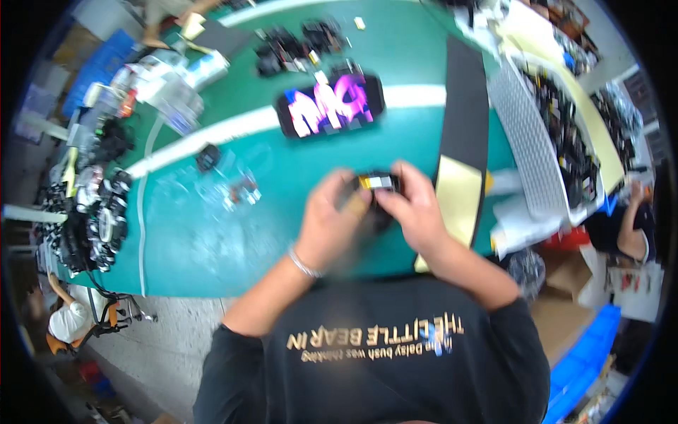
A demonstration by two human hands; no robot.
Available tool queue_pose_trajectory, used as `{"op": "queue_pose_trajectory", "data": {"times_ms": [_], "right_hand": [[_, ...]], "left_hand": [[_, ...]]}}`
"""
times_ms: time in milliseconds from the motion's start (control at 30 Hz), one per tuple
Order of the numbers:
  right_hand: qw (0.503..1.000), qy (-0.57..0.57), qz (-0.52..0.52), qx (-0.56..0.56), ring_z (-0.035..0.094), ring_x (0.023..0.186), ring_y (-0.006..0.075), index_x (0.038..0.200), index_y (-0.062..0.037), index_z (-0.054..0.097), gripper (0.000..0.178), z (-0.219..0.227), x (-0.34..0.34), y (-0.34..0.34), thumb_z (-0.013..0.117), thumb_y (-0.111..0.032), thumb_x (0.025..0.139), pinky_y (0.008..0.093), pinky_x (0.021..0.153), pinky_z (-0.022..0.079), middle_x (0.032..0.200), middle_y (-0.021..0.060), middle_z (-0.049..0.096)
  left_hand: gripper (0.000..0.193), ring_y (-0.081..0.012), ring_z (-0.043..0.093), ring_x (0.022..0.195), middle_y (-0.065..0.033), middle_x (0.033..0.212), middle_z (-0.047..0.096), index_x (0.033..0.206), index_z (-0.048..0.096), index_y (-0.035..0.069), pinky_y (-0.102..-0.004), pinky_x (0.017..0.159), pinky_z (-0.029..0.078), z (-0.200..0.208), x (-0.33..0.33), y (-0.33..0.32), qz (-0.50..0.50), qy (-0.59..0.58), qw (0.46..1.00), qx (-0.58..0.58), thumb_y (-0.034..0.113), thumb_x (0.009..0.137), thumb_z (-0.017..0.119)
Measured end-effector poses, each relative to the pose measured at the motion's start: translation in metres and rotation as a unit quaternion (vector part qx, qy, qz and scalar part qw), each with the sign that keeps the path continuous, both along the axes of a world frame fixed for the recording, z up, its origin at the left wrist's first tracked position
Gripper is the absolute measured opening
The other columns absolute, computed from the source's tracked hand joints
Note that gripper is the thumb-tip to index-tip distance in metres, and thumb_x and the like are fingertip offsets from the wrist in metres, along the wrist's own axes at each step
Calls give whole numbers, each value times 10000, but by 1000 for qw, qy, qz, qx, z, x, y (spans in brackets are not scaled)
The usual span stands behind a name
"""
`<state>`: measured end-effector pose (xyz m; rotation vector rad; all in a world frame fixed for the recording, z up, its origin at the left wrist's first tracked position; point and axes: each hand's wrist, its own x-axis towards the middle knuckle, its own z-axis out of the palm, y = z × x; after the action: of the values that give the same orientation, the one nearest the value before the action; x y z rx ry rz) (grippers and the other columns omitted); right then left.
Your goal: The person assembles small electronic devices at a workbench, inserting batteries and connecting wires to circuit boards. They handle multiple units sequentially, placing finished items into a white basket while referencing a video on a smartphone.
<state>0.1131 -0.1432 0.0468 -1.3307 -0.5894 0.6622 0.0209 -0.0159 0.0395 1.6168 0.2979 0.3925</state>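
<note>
A small black object with a yellow and silver-white patch [376,182] is held between both hands above the green table; its exact kind does not show. My left hand [330,219] grips its left end, thumb on the near side, with a bracelet at that wrist. On the right end, the fingers and thumb of my right hand [418,205] are closed. Something dark, partly hidden and blurred, shows below the object between the hands. Beyond them lies a phone [330,106] with a bright pink and purple screen.
To the left lie clear plastic bags [240,191] and a small black part [207,157]. A heap of black parts [92,219] covers the left edge. On the right are a dark strip [462,106], a yellow sheet [458,201] and a white basket [522,134] full of black parts.
</note>
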Motion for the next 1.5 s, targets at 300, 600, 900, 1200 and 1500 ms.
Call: {"op": "queue_pose_trajectory", "data": {"times_ms": [300, 600, 900, 1200, 1500], "right_hand": [[999, -10, 41, 10, 455, 738, 54, 865, -21, 501, 172, -2, 9, 9, 498, -180, 930, 221, 644, 391, 789, 3, 535], [1000, 0, 14, 22, 339, 659, 49, 742, -55, 454, 281, -36, 2, 14, 480, -241, 952, 216, 588, 304, 685, -41, 393], [1000, 24, -20, 2, 365, 662, 56, 723, -53, 463, 309, -33, -5, 14, 480, -260, 951, 221, 613, 328, 683, -34, 421], [999, 53, 10, -5, 444, 766, 63, 866, -43, 508, 213, -35, 2, 18, 502, -242, 941, 220, 692, 377, 810, -9, 505], [992, -90, 75, -51, 470, 1049, 143, 1206, -17, 415, 468, -36, -8, 25, 645, -202, 843, 305, 939, 369, 1119, 64, 499]], "left_hand": [[175, -75, 519, 788, -34, 869, 582, 1001, 530, -16, -241, 694, 448, -6, 8, -2, -10, -22, 992, -123, 139, 921, 518], [164, -67, 472, 742, -14, 810, 555, 949, 526, -13, -242, 670, 427, -32, 1, -6, -36, -42, 988, -144, 149, 929, 511], [285, -90, 516, 828, -23, 919, 578, 1094, 518, -12, -247, 740, 434, -53, 3, 2, -86, -16, 991, -104, 219, 929, 511], [186, -68, 464, 722, -8, 777, 550, 960, 527, -15, -236, 644, 421, -38, 4, 3, -15, -29, 993, -109, 168, 926, 533], [143, -100, 534, 843, -49, 937, 581, 1024, 533, -8, -244, 748, 449, -43, 3, 2, 110, -93, 979, -141, 77, 913, 504]]}}
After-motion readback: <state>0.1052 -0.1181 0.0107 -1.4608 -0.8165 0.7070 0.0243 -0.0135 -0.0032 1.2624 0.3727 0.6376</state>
